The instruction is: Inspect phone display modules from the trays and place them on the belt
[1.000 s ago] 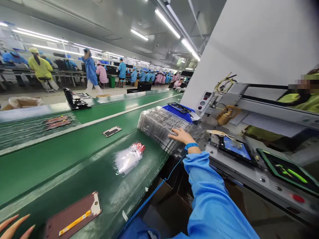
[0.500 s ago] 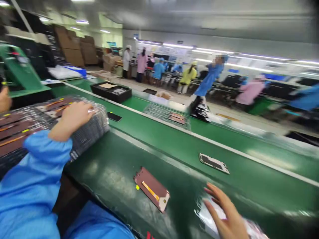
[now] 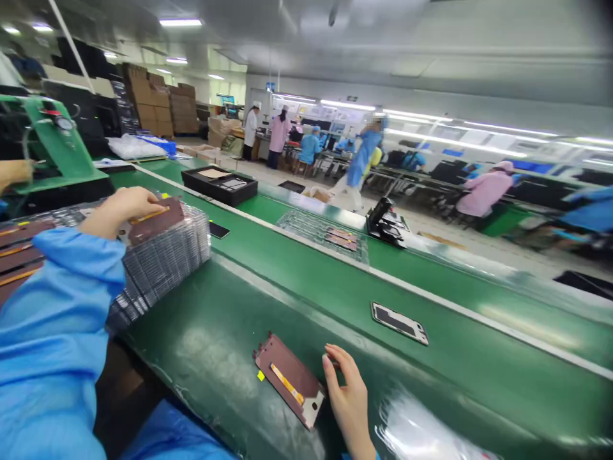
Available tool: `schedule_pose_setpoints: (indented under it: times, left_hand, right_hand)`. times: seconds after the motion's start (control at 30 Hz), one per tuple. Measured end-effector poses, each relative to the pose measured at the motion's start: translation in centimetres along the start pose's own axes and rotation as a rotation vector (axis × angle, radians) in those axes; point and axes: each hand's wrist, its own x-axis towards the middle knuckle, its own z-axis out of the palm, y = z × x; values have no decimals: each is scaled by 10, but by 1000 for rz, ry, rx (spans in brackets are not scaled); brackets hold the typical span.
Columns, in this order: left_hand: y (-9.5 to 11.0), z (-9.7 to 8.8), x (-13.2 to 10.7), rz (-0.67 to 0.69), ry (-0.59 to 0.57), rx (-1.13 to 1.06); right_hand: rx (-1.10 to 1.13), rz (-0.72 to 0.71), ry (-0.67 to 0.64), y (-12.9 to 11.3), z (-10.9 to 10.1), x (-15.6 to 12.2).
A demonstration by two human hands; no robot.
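While ceiling lights (image 3: 181,22) glow, a brown panel (image 3: 301,372) lies on green matting (image 3: 225,313).

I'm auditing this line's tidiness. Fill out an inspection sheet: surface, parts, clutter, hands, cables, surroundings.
Surface: glossy green mat.
Parts: held panel, brown, at the clear tray stack; loose panel, brown with an orange strip, on the mat.
Clutter: clear plastic, blurred, right of the loose panel.
Hands: left hand grips the held panel; right hand curled beside the loose panel.
Cables: nothing seen across the mat.
Surroundings: person in pink among benches; stacked cartons.
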Motion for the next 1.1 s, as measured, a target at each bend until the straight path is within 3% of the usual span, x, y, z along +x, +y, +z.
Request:
schedule_pose_setpoints:
  times: [0.1,0.13,0.2,0.27,0.33,0.43,0.5,0.67,0.8,0.87,0.93,1.0,1.1]
  left_hand:
    - [33,4,-16,-8,46,105]
    - [49,12,-24,-4,88,100]
    - [85,37,-47,135,89,-90]
    - [123,72,-74,309,-81,-493]
    - [159,109,-102,380,-331,-892]
    - [200,155,-136,307,-741,-1298]
    - [216,174,-149,221,-892,-1447]
    - [225,188,-166,148,-972,-1529]
    - [225,197,-172,78,-895,-1498]
    - [225,204,-170,34,-816,-1488]
    - [225,209,-166,21,-772,-1485]
    - [224,210,-163,40,-820,-1506]
    - [223,205,-165,96,-975,-1530]
  right_hand:
    - [55,92,32,-20,-3,5]
    - [85,127,29,-30,-4,6]
    - [159,176,-22,-53,-5,9]
    - [244,200,-54,-75,-4,12]
    - [366,205,-63,-91,-2,14]
    - [465,207,-13,-99,1,19]
    - [426,225,59,-97,0,22]
    - [179,165,118,-87,-7,23]
    - [-147,-121,192,-94,4,13]
    - [-238,-317,105,-102,13,5]
    - [-190,-406,-2,-111,19,0]
    - [-94,-339,-17,-116,20,2]
    - [17,-107,33,-112,15,17]
